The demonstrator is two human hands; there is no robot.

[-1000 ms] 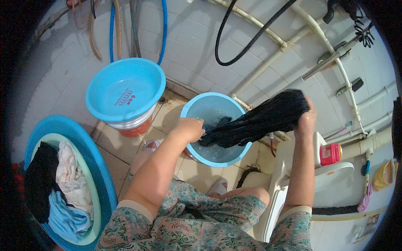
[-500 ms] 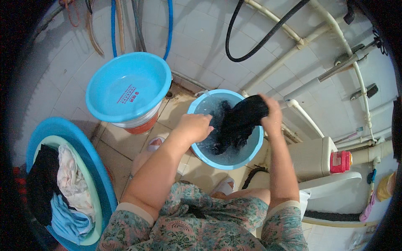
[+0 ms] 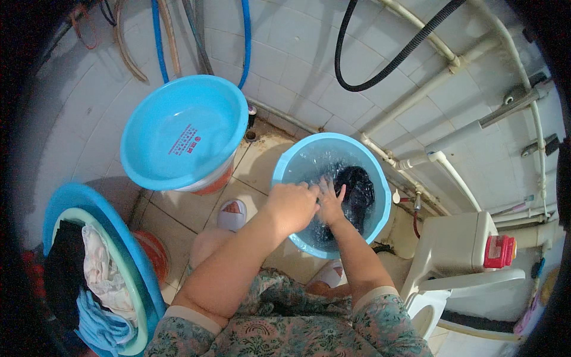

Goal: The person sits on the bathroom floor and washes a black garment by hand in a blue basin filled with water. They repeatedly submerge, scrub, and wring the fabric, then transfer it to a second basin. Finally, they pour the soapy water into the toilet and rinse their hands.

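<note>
Left hand (image 3: 294,206) curled over light-blue water basin (image 3: 384,193), grip unclear. Right hand (image 3: 329,201) just beside it, fingers spread, at the water next to black garment (image 3: 357,193), bubbles around. Upper left: bright-blue basin (image 3: 151,143) atop red-and-white bucket (image 3: 215,183). Far left: large blue tub (image 3: 153,303) holding pale green basin (image 3: 139,312) with black cloth (image 3: 62,268), white cloth (image 3: 106,271), light-blue cloth (image 3: 104,324). Right: red container (image 3: 498,251) on white toilet tank (image 3: 455,238). Black hose (image 3: 410,58) hangs above.
</note>
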